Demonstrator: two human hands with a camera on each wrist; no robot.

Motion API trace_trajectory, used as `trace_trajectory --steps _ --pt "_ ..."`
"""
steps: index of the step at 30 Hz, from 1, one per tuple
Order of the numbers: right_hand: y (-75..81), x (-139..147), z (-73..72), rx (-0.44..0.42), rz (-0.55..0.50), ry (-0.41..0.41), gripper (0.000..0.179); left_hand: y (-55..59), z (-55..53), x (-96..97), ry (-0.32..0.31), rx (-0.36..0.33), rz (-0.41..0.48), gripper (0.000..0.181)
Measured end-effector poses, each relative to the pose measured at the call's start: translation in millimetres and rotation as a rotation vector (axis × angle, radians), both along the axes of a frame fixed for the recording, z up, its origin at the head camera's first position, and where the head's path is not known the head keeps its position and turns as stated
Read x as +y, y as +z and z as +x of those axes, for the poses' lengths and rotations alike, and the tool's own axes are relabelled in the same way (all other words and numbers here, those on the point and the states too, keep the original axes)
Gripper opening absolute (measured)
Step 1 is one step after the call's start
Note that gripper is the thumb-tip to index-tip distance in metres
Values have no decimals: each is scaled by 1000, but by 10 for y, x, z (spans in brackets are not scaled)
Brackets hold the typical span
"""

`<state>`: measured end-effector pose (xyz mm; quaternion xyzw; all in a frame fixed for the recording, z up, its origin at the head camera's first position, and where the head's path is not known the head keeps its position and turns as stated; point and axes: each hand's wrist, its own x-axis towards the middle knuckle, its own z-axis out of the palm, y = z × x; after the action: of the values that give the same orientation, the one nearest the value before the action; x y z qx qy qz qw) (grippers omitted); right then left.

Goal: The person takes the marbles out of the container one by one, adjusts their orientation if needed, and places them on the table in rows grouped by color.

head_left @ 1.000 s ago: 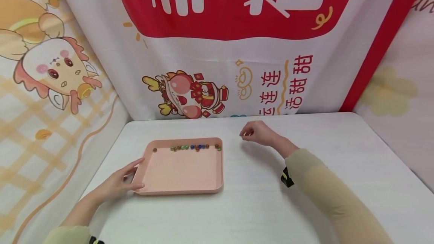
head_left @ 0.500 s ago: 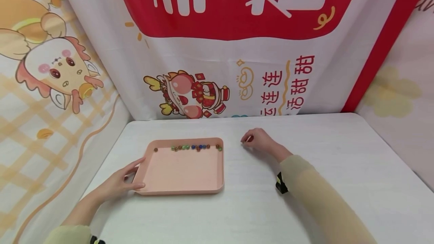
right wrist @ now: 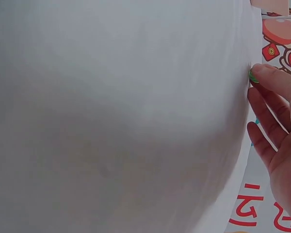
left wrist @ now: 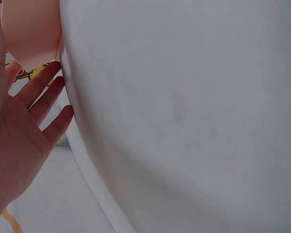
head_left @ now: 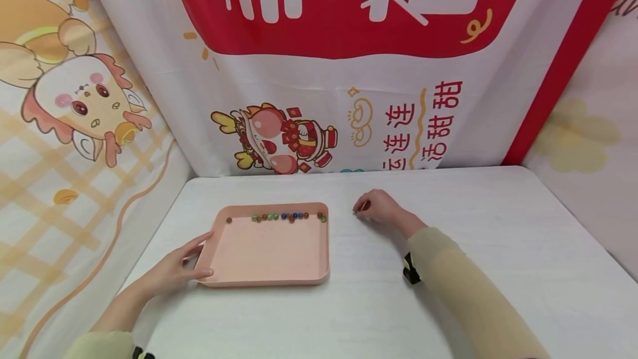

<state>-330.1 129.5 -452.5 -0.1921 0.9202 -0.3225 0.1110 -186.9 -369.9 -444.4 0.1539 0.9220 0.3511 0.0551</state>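
A shallow pink tray (head_left: 269, 254) lies on the white table, with several coloured marbles (head_left: 294, 216) mostly along its far wall. One brown marble (head_left: 229, 220) sits apart in the far left corner. My left hand (head_left: 171, 273) rests against the tray's left side, thumb and index tip over the rim. In the left wrist view its other fingers (left wrist: 46, 99) are fairly straight, tips at the table. Right of the tray, my right hand (head_left: 381, 206) pinches a green marble (right wrist: 253, 75) between thumb and index finger, low over the table. The head view barely shows that marble.
The white table (head_left: 319, 326) reaches back to a printed red and white cloth (head_left: 324, 87). A patterned cloth (head_left: 89, 181) closes off the left side, and a pale cloth (head_left: 588, 143) hangs at the right.
The right hand has come down slightly toward the table, and its forearm has shifted a little left. Tray, marbles and left hand keep their places; the view shifted slightly at first.
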Motion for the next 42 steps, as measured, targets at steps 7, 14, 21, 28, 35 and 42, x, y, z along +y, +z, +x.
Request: trace_trajectory --steps 7,14,21,28,35,42 --pt "0 1 -11 -6 -13 25 14 1 4 1 2 3 2 90" --pt "56 55 -5 -52 -17 3 17 -1 10 4 4 9 -9 89" --pt "218 130 -3 -45 9 -1 17 3 22 8 2 25 -19 89" --pt "440 118 18 29 46 83 23 6 30 26 2 30 -23 89" --pt "644 50 21 80 76 124 20 36 37 41 -8 44 -16 88" --pt "758 -34 7 90 88 156 19 19 19 38 -19 36 5 88"
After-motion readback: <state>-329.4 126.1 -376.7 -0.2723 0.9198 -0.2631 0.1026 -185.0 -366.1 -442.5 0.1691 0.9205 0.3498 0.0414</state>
